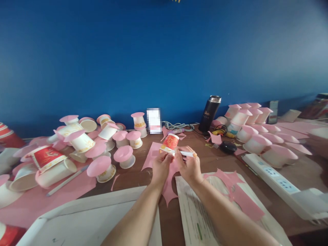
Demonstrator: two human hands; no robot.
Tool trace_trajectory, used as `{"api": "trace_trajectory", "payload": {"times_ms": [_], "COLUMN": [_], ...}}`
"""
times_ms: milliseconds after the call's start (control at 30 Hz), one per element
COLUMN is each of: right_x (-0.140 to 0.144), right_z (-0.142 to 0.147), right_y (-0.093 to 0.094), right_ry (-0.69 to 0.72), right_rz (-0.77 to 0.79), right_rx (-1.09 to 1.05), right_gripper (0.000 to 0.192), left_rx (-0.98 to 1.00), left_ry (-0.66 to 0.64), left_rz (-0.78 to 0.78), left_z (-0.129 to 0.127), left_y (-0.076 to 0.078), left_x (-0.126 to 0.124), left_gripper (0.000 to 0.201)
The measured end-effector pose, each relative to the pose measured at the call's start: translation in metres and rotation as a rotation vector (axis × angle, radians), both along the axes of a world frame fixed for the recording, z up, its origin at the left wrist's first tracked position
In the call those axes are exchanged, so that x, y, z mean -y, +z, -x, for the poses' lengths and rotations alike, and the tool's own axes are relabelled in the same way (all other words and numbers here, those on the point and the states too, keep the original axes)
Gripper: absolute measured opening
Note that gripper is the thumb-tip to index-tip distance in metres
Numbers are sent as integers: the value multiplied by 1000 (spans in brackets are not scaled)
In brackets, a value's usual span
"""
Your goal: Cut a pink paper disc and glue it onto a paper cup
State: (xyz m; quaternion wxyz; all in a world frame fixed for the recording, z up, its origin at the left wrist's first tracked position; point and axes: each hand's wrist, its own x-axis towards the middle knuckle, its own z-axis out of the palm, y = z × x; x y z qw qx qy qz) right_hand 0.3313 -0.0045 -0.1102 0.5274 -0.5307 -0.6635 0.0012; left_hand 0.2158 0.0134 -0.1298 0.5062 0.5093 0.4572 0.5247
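Note:
My right hand (191, 165) is closed around a slim white pen-like tube (186, 153) with an orange end. Close beside it, the fingers of my left hand (161, 164) are pinched together at the lower edge of a red paper cup (171, 141) with gold print. What the left fingertips hold is too small to make out. The cup leans just beyond both hands, above cut pink paper (152, 153) on the brown table.
Paper cups with pink paper discs (123, 153) crowd the left. More pink-topped cups (241, 116) stand at right. A black flask (210, 112), a lit phone (154, 121), a mouse (228, 147) and a white power strip (276, 182) lie around. Printed paper (189, 208) is in front.

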Motion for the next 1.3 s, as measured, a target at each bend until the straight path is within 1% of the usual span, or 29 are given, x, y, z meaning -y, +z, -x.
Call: {"api": "trace_trajectory", "payload": {"times_ms": [233,400,533,800,967,1167,1300], "right_x": [2,1,1,1,1,0,1], "right_z": [2,3,3,3,5,7,6], "right_y": [2,1,0,-1,1,-1,0], "right_ry": [-1,7,5,23,19,6,4], "right_rz": [4,13,9,16,-1,-15,-35], "right_rx": [27,34,47,33,28,44,41], "right_gripper": [21,21,22,22,23,21,21], "left_rx": [-1,43,47,57,7,-20,7], "left_ry": [24,34,46,19,15,39,42], "left_rz": [29,16,35,42,69,22,48], "left_z": [2,3,4,3,1,3,1], "left_y": [2,6,6,10,12,10,2], "left_x": [1,1,2,3,4,2,-2], "left_gripper": [24,27,27,24,21,24,22]}}
